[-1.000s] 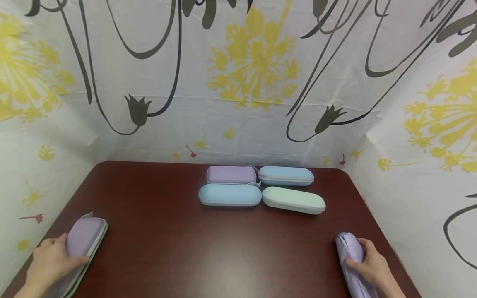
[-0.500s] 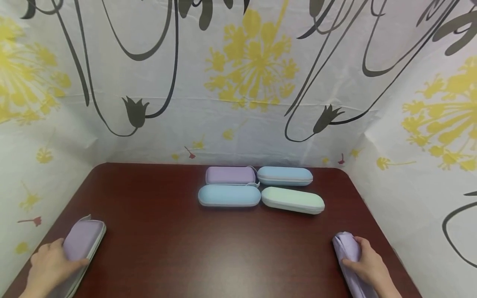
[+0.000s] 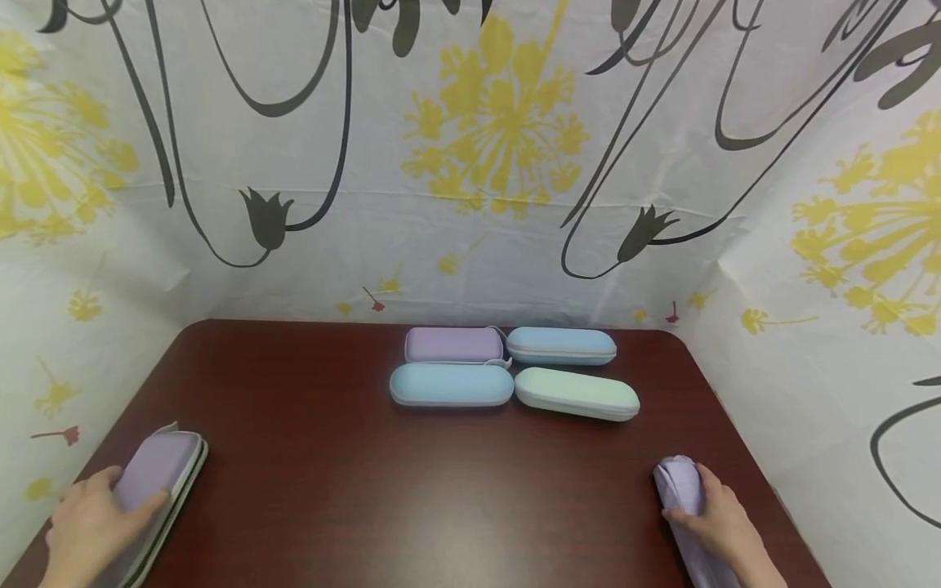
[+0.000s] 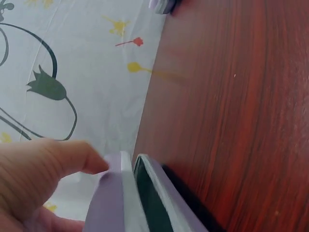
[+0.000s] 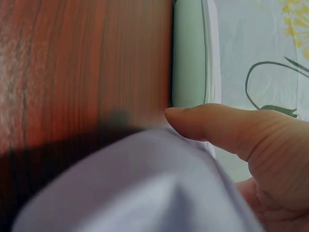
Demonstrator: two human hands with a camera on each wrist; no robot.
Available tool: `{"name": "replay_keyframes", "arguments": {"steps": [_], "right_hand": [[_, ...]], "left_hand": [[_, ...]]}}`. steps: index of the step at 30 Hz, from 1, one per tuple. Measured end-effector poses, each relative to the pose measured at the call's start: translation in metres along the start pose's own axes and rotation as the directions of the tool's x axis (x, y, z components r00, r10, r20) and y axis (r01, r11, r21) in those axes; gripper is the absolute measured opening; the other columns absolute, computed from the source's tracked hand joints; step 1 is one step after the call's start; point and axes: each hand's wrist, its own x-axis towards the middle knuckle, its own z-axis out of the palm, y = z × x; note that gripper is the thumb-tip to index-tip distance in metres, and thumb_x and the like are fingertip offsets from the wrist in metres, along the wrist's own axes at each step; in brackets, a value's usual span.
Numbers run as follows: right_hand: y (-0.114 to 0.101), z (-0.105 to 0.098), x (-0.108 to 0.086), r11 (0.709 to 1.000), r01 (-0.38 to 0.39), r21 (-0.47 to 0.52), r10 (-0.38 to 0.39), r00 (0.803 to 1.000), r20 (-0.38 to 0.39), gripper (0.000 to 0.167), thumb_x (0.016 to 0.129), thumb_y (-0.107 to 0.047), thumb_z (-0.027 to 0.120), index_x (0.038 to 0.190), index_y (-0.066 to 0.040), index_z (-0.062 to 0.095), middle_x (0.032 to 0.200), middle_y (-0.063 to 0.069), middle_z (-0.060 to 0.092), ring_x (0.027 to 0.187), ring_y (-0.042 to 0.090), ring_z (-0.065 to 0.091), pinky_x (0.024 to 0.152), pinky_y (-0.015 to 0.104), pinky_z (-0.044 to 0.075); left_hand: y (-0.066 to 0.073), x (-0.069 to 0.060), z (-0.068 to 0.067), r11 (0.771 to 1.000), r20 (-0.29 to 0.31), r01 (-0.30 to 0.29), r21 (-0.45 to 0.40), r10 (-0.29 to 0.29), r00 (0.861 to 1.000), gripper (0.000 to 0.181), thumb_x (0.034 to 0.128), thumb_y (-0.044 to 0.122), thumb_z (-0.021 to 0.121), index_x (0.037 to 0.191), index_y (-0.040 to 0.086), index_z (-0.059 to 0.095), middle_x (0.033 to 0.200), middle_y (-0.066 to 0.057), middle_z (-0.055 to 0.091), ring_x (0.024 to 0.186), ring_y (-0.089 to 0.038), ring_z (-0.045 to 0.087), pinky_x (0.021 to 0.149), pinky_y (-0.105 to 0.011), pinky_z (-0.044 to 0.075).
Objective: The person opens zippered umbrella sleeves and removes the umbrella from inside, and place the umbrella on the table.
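At the table's left edge, my left hand [image 3: 91,527] grips a long purple zip case [image 3: 158,469] with a pale rim. In the left wrist view the case's two halves stand slightly apart, and a dark lining [image 4: 150,200] shows between them. On the right, my right hand [image 3: 724,527] holds what looks like a folded lavender umbrella [image 3: 682,482], its cloth wrinkled, lying lengthwise on the table. The right wrist view has this lavender cloth [image 5: 130,188] close up, with my thumb [image 5: 212,125] over it. The fingers beyond it are mostly hidden.
Toward the back of the dark red table [image 3: 412,498] lie a purple case [image 3: 453,345], two blue cases, one behind [image 3: 562,346] and one in front [image 3: 452,385], and a pale green case [image 3: 577,394]. Patterned white cloth [image 3: 353,278] walls off the back and sides.
Both hands keep hold of their things and shift only slightly to the left in the head view. The cases at the back stay where they are.
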Motion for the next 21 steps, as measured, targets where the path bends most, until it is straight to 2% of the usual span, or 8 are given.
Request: {"name": "replay_keyframes", "arguments": {"steps": [2,4,7,10,14,16,18,21], "right_hand": [[-0.004,0.002,-0.001,1.0,0.005,-0.012,-0.006,0.999,-0.039,0.094,0.071,-0.03,0.077,0.131,0.02,0.025,0.115,0.048,0.037,0.103,0.065,0.038,0.083,0.066,0.035],[-0.01,0.003,-0.001,1.0,0.016,-0.014,-0.018,0.993,-0.12,0.091,0.07,-0.028,0.078,0.131,0.018,0.027,0.116,0.047,0.036,0.102,0.067,0.034,0.082,0.068,0.033],[-0.026,0.003,-0.001,0.997,0.061,0.048,-0.046,0.961,-0.272,0.081,0.07,-0.02,0.078,0.13,0.014,0.035,0.12,0.042,0.036,0.104,0.063,0.033,0.079,0.068,0.032],[-0.045,0.003,0.003,0.985,0.136,0.109,-0.089,0.93,-0.356,0.071,0.071,-0.013,0.078,0.127,0.01,0.042,0.121,0.036,0.041,0.107,0.056,0.036,0.079,0.064,0.033],[-0.067,0.008,0.011,0.966,0.23,0.121,-0.169,0.909,-0.382,0.063,0.072,-0.009,0.078,0.124,0.008,0.048,0.115,0.031,0.05,0.099,0.044,0.049,0.077,0.057,0.041],[-0.076,0.013,0.014,0.955,0.272,0.117,-0.206,0.895,-0.395,0.061,0.071,-0.006,0.078,0.123,0.008,0.05,0.112,0.029,0.052,0.096,0.041,0.053,0.073,0.054,0.045],[-0.083,0.02,0.018,0.942,0.313,0.12,-0.239,0.879,-0.412,0.061,0.069,-0.004,0.079,0.122,0.009,0.051,0.11,0.028,0.054,0.092,0.038,0.056,0.07,0.051,0.047],[-0.093,0.029,0.024,0.918,0.373,0.135,-0.288,0.861,-0.42,0.062,0.067,-0.001,0.08,0.122,0.009,0.051,0.11,0.026,0.056,0.096,0.039,0.057,0.073,0.052,0.048]], "left_hand": [[0.005,-0.002,0.0,0.999,-0.054,-0.016,-0.03,0.014,0.998,0.069,0.0767,0.028,0.069,0.119,-0.018,0.039,0.112,-0.043,0.038,0.101,-0.06,0.036,0.07,-0.067,0.033],[0.013,-0.005,0.001,0.995,-0.125,-0.068,-0.068,0.06,0.99,0.064,0.0761,0.023,0.069,0.119,-0.016,0.042,0.113,-0.042,0.039,0.101,-0.059,0.035,0.071,-0.067,0.031],[0.031,-0.009,0.007,0.974,-0.222,-0.174,-0.144,0.139,0.965,0.056,0.073,0.015,0.069,0.116,-0.014,0.048,0.109,-0.04,0.044,0.098,-0.057,0.037,0.071,-0.063,0.029],[0.053,-0.01,0.017,0.934,-0.297,-0.301,-0.195,0.236,0.925,0.05,0.0692,0.008,0.071,0.111,-0.012,0.054,0.103,-0.037,0.05,0.092,-0.053,0.044,0.072,-0.056,0.033],[0.08,-0.008,0.032,0.867,-0.352,-0.448,-0.22,0.358,0.865,0.045,0.0648,0.003,0.074,0.105,-0.011,0.058,0.097,-0.032,0.056,0.088,-0.044,0.052,0.072,-0.049,0.036],[0.09,-0.006,0.039,0.848,-0.342,-0.476,-0.232,0.387,0.856,0.046,0.0646,0.003,0.074,0.106,-0.01,0.058,0.097,-0.031,0.057,0.088,-0.043,0.052,0.071,-0.05,0.037],[0.101,-0.004,0.045,0.835,-0.319,-0.492,-0.247,0.409,0.855,0.048,0.0647,0.003,0.075,0.108,-0.009,0.058,0.099,-0.029,0.057,0.089,-0.042,0.053,0.071,-0.05,0.038],[0.116,-0.001,0.053,0.831,-0.268,-0.481,-0.278,0.414,0.87,0.051,0.0665,0.005,0.077,0.112,-0.008,0.057,0.102,-0.025,0.058,0.09,-0.038,0.056,0.071,-0.047,0.043]]}}
